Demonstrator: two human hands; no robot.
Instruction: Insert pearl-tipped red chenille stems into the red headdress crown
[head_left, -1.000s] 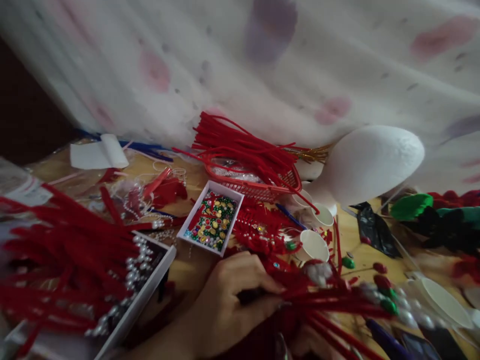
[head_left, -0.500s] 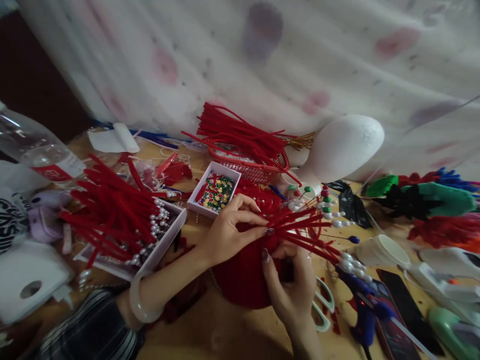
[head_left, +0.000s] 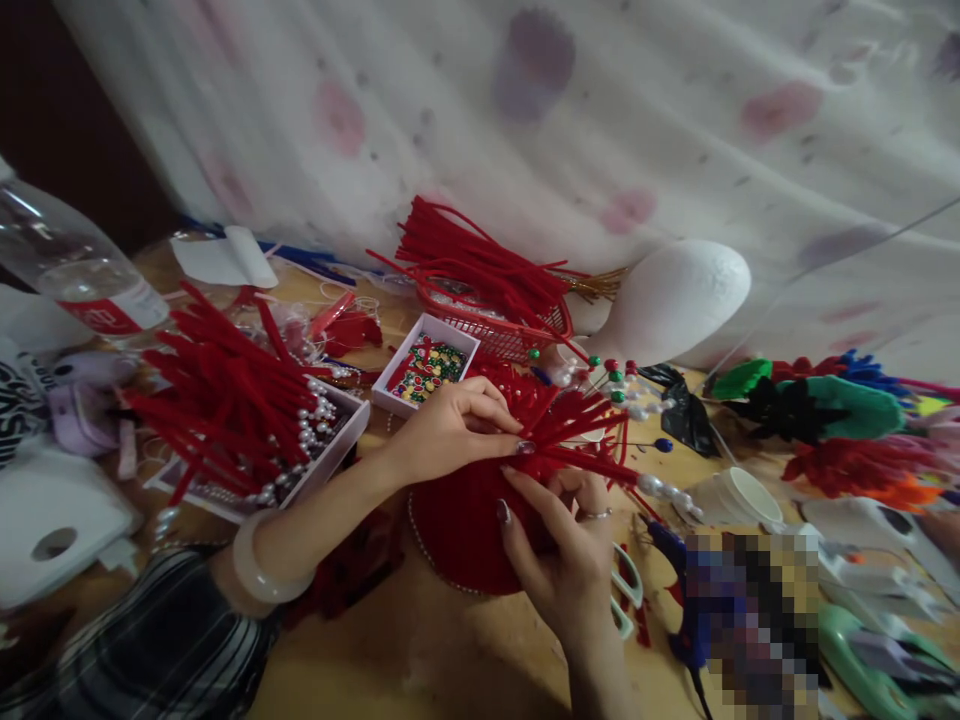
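Note:
A spray of red pipe cleaners [head_left: 581, 425], some tipped with white pearl beads, fans out to the right over a rounded red piece [head_left: 457, 545] with a pearl-edged rim. My left hand [head_left: 465, 430] pinches the stems between thumb and fingers where they gather. Below it, my right hand [head_left: 566, 545] has its index fingertip against the base of the stems and its other fingers curled around the lower stems. Its thumb lies over the red piece. What the curled fingers press on is partly hidden.
A white box [head_left: 341, 430] of pearls and red pipe cleaners stands left; a smaller box [head_left: 427, 365] holds coloured beads. Behind are a red basket [head_left: 495, 330] and a white foam head [head_left: 682, 300]. Scissors [head_left: 626, 590], a blue glue gun [head_left: 686, 620] and a paper cup [head_left: 739, 500] lie right.
My right hand has shifted left and up, its index finger now reaching the stems' base. The pipe cleaners have swung, and more of the red piece's pearl rim shows. The view has shifted slightly.

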